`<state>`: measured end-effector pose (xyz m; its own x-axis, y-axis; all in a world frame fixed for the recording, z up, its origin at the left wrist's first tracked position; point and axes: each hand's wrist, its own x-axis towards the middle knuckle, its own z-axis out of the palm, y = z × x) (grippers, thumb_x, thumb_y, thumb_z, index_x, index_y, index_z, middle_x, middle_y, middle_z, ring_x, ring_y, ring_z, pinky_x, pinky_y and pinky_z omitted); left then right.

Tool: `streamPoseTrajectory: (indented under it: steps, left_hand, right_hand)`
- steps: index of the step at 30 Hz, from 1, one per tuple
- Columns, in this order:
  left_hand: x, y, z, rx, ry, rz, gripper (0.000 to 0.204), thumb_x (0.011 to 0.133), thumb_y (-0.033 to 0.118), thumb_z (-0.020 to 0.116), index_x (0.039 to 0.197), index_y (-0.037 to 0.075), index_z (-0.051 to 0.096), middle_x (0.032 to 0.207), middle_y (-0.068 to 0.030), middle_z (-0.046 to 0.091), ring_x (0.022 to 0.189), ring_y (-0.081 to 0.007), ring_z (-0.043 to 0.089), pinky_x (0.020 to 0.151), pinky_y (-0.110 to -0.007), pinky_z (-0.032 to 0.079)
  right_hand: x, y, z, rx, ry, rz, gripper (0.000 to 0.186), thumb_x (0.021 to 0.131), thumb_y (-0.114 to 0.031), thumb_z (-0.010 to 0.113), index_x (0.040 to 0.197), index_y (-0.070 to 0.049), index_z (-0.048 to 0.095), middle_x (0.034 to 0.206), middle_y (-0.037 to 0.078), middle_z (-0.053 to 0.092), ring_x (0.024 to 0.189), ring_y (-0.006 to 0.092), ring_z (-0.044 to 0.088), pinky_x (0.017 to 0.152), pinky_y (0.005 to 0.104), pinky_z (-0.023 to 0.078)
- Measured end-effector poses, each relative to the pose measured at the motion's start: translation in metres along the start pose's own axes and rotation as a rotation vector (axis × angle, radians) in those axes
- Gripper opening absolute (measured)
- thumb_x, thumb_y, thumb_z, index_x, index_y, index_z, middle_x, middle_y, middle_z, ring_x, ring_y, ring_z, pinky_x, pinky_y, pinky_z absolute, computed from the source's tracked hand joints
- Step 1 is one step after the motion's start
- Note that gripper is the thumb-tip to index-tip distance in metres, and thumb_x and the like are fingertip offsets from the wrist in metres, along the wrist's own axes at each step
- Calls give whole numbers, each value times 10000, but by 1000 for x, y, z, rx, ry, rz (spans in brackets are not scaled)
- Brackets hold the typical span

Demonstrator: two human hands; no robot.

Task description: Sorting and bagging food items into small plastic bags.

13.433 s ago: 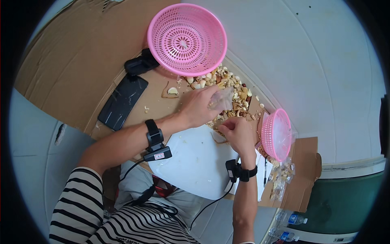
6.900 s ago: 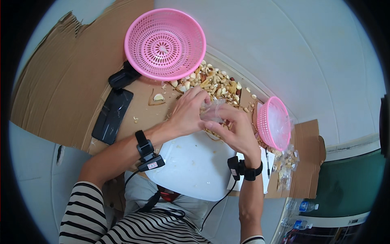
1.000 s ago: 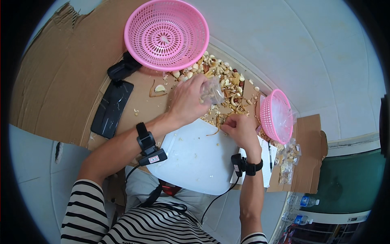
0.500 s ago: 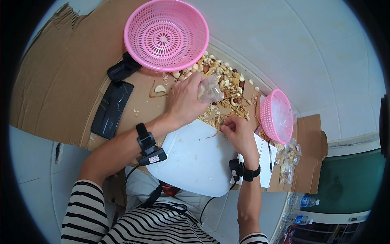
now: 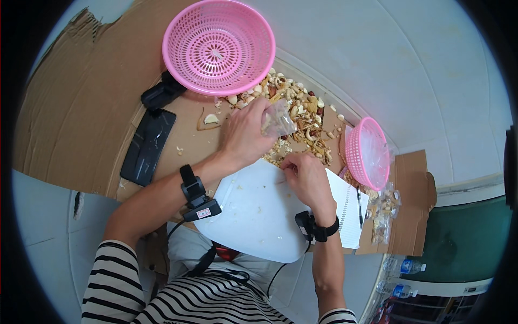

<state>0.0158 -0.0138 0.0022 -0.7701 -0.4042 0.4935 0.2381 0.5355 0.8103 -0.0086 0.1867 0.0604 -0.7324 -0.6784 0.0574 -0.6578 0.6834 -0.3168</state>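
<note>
In my left hand [image 5: 247, 129], closed at the middle, is a small clear plastic bag [image 5: 279, 120] with a few pale pieces inside. The bag hangs over a pile of mixed dried ingredients [image 5: 310, 116], with pale cloves, brown strips, reddish dates and small grains. My right hand [image 5: 306, 175] rests low at the pile's near edge, above the far rim of a white plastic board [image 5: 259, 216]. Its fingers are curled together, and whatever lies between them is hidden. Small crumbs dot the board.
A large pink basket [image 5: 178, 65] stands at the back. Further right are a smaller pink basket [image 5: 353, 156] lined with plastic, a spiral notebook [image 5: 350, 227] with a pen [image 5: 360, 208], and filled little bags [image 5: 381, 227]. A black phone [image 5: 148, 146] lies left on the cardboard [image 5: 70, 124].
My right hand has shifted left along the board's far edge, and its fingers have curled under. My left hand and the bag have hardly moved.
</note>
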Motion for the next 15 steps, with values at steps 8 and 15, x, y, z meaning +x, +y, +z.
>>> streamPoseTrajectory:
  steps: [8, 15]
  left_hand:
    - [-1, 0, -2, -4, -7, -1, 382, 840, 194, 849, 1047, 46, 565, 832, -116, 547, 762, -344, 582, 708, -481, 460]
    - [0, 4, -1, -35, -44, -38, 358, 796, 114, 768, 1073, 61, 548, 909, -114, 623, 855, -356, 627, 787, -482, 418]
  right_hand:
    - [4, -1, -2, 61, -87, 47, 168, 840, 19, 633, 895, 15, 792, 865, 228, 768, 884, 425, 726, 876, 514, 574]
    - [7, 0, 4, 139, -79, 24, 172, 864, 31, 625, 904, 24, 793, 876, 224, 772, 874, 422, 733, 873, 500, 575]
